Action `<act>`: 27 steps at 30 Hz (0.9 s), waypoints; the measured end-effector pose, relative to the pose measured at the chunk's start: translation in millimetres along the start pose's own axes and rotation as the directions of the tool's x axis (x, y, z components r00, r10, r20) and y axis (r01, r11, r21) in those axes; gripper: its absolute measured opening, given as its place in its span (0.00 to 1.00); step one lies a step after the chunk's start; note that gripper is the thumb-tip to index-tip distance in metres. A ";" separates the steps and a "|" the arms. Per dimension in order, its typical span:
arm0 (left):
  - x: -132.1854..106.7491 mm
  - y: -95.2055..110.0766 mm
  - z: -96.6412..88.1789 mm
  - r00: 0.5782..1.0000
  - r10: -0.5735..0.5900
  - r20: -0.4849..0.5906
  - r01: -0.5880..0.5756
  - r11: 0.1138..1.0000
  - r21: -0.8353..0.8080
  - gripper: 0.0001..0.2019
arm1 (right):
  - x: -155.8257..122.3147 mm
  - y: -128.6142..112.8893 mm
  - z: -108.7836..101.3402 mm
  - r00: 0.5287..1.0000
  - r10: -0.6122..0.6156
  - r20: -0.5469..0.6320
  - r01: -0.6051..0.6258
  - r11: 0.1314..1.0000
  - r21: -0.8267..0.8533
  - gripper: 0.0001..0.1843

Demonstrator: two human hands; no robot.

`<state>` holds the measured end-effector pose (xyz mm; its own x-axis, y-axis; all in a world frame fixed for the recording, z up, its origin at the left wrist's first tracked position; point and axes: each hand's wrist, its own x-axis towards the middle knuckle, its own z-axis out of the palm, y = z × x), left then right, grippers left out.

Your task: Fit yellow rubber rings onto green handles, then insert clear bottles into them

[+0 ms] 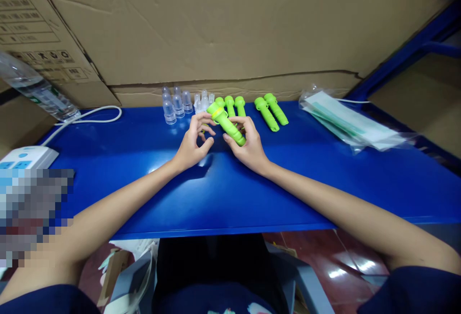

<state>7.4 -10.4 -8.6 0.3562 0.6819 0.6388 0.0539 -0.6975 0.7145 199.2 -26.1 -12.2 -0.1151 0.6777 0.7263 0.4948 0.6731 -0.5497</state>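
A bright green, flashlight-shaped tube [230, 129] with a wider head, a yellow band and ridges along its body slants above the blue table. My right hand [250, 146] is closed around its lower end. Beside its head is my left hand [194, 138], thumb and fingers curved but apart; whether a fingertip touches the head is hard to tell. A small yellow-green patch shows between the left fingers, too small to name. Behind lie several more green tubes [240, 105], with a pair of them [267, 114] farther right. Clear plastic bottle-shaped caps [169, 112] stand at the back left.
Smaller clear pieces [204, 99] stand behind my hands. Plastic bags with papers [353, 119] lie at the right. On the left are a power strip [30, 158], its white cable [97, 114] and a leaning water bottle [43, 93]. Cardboard [216, 26] walls the back of the blue table [288, 194].
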 end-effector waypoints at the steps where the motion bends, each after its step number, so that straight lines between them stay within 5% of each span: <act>1: 0.0 0.5 -0.2 1.000 -0.003 0.002 0.003 1.000 0.001 0.26 | -0.1 0.2 0.0 1.000 0.001 0.000 -0.001 1.000 0.005 0.17; 18: 1.4 3.4 -2.7 0.999 -0.041 -0.034 0.041 0.999 -0.016 0.20 | -1.0 -1.4 -1.5 1.000 -0.010 0.015 0.010 1.000 0.023 0.16; 27: 7.6 12.9 -14.0 0.973 -0.162 -0.166 0.173 0.984 0.052 0.10 | -1.1 1.9 -0.1 0.999 -0.016 0.049 0.015 1.000 0.021 0.16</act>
<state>-2.3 -11.1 9.5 0.1832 0.8128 0.5529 0.1626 -0.5798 0.7984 200.3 -25.6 -14.0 -0.1651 0.6804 0.7140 0.4748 0.6893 -0.5471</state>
